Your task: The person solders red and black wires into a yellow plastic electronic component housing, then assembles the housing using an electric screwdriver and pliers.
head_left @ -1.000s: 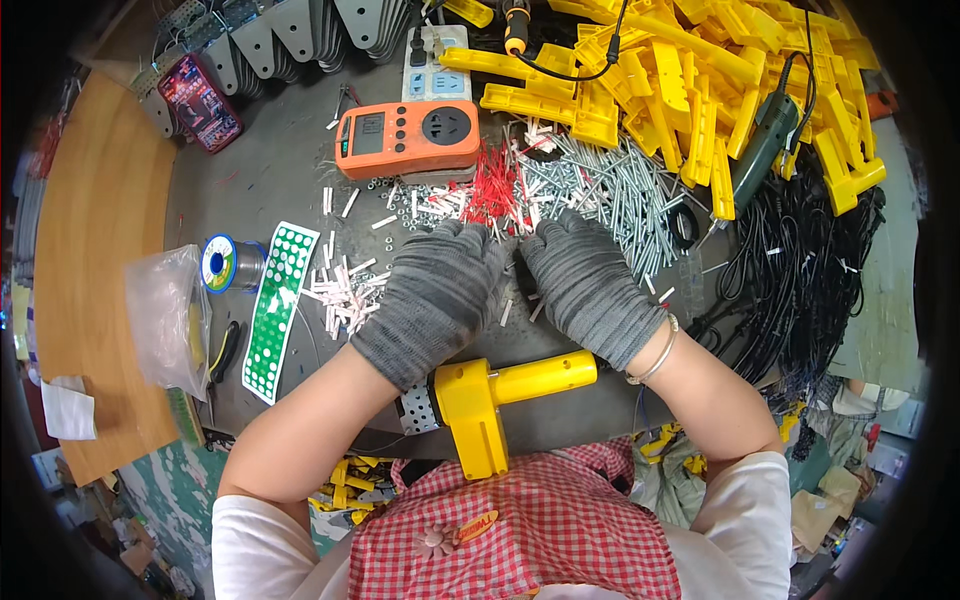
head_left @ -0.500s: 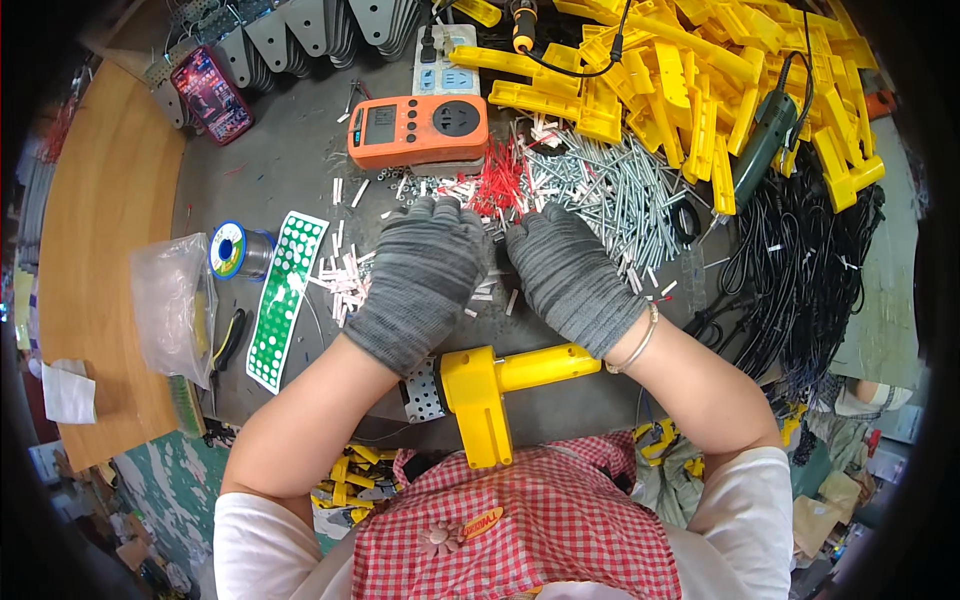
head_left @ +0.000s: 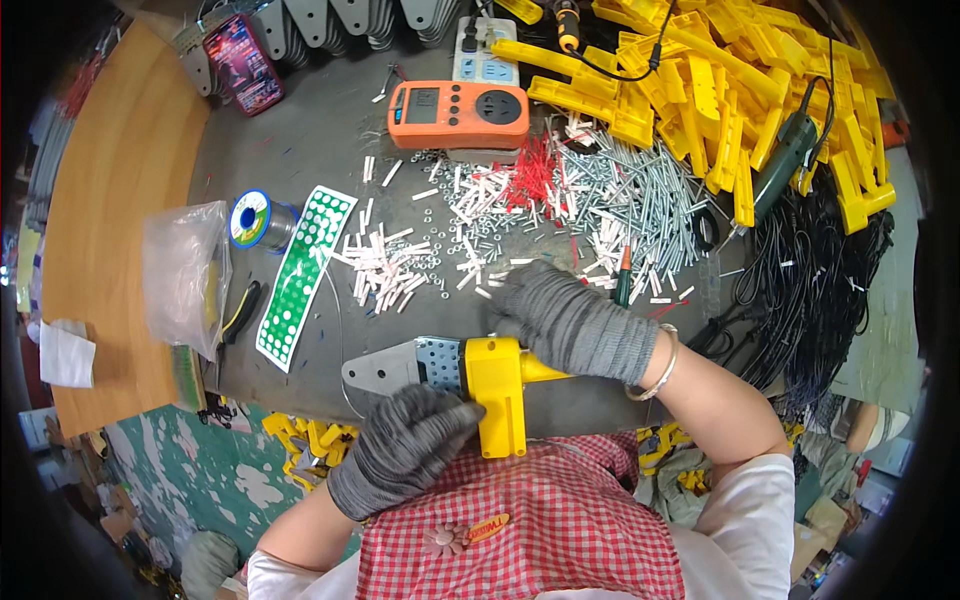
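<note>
A yellow plastic tool housing [head_left: 494, 392] lies at the near table edge, its handle pointing right. From its left side extends a perforated metal bracket with a rounded grey plate [head_left: 385, 368]. My left hand [head_left: 408, 448], in a grey knit glove, is closed at the near left side of the housing, its fingertips against the yellow plastic. My right hand [head_left: 575, 322], gloved alike, is curled above the housing and partly covers the handle. Its fingertips are bunched together, and what they hold, if anything, is hidden.
Screws [head_left: 650, 210], white sleeves [head_left: 385, 268] and red pieces [head_left: 533, 172] lie scattered beyond my hands. An orange meter [head_left: 458, 116] stands behind them. Yellow housings [head_left: 700, 90] and black cables [head_left: 810, 280] pile up right. A solder spool [head_left: 262, 222] and green sticker sheet [head_left: 305, 280] lie left.
Both hands have come back from the small parts pile. My left hand moved down to the yellow housing, my right hand nearer above it. The view shifted slightly.
</note>
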Action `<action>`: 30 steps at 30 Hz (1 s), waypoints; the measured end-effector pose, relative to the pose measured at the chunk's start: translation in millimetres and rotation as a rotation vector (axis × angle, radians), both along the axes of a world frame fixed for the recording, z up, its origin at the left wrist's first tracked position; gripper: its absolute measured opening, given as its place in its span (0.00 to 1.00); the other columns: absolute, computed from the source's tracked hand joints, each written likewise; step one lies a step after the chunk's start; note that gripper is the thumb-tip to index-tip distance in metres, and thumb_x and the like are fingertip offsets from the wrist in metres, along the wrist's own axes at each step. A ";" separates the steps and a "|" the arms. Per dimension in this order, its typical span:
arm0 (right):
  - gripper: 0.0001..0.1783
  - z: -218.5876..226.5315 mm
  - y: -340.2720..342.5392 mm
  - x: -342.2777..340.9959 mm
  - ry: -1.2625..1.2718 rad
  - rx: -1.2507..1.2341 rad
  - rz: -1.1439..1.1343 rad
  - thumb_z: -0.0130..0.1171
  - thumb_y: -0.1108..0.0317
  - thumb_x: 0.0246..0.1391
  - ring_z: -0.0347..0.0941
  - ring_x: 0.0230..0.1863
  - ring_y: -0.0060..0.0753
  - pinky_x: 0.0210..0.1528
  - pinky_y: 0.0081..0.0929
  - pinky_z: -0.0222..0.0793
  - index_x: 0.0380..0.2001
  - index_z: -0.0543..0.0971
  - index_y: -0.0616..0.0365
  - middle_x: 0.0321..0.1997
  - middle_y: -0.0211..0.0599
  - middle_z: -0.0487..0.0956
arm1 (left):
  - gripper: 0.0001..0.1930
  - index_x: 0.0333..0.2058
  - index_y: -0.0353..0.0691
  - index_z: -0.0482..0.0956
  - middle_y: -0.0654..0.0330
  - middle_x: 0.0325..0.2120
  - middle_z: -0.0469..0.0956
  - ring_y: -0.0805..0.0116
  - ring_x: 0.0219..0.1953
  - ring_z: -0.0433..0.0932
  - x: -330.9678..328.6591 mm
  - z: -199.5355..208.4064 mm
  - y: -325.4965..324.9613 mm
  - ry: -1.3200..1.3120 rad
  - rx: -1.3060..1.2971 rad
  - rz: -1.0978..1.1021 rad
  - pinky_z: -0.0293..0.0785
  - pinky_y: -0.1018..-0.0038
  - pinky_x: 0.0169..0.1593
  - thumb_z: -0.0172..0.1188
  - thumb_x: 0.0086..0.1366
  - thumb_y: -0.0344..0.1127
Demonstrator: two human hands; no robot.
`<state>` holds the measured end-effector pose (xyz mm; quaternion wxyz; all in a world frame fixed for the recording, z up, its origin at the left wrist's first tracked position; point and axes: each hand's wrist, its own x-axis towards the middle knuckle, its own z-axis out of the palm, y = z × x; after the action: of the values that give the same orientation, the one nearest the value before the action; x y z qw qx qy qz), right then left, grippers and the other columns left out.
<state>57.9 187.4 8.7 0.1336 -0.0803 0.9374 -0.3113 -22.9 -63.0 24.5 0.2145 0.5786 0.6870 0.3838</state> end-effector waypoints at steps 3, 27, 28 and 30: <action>0.13 -4.2 -1.2 14.1 0.011 0.100 0.031 0.53 0.66 0.57 0.72 0.48 0.42 0.53 0.40 0.67 0.43 0.81 0.56 0.44 0.36 0.79 | 0.19 0.47 0.40 0.82 0.56 0.33 0.79 0.58 0.36 0.79 17.3 -11.4 -19.1 -0.115 0.015 -0.119 0.77 0.63 0.37 0.67 0.54 0.26; 0.07 14.2 -90.5 110.9 0.087 -0.052 -0.144 0.60 0.64 0.52 0.73 0.34 0.39 0.39 0.38 0.73 0.34 0.79 0.54 0.31 0.36 0.76 | 0.27 0.51 0.38 0.78 0.50 0.41 0.79 0.49 0.44 0.77 -19.3 -20.5 21.7 0.259 0.001 0.094 0.71 0.56 0.51 0.71 0.56 0.45; 0.07 9.1 -93.6 113.2 0.069 -0.113 -0.161 0.60 0.64 0.51 0.73 0.34 0.39 0.38 0.37 0.73 0.32 0.79 0.53 0.30 0.34 0.75 | 0.25 0.51 0.38 0.78 0.51 0.38 0.80 0.51 0.40 0.78 -22.6 -27.3 22.9 0.279 0.051 0.081 0.73 0.57 0.45 0.70 0.57 0.40; 0.07 6.9 -93.6 112.7 0.051 -0.172 -0.184 0.60 0.64 0.50 0.73 0.34 0.38 0.36 0.36 0.73 0.31 0.80 0.52 0.30 0.33 0.75 | 0.18 0.48 0.41 0.80 0.54 0.33 0.80 0.55 0.33 0.79 -33.7 -31.3 27.4 0.248 0.088 0.037 0.75 0.63 0.35 0.68 0.58 0.30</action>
<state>170.6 93.8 15.5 0.0734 -0.0132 0.9137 -0.3994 -56.6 -35.6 -6.8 0.0949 0.6177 0.7013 0.3430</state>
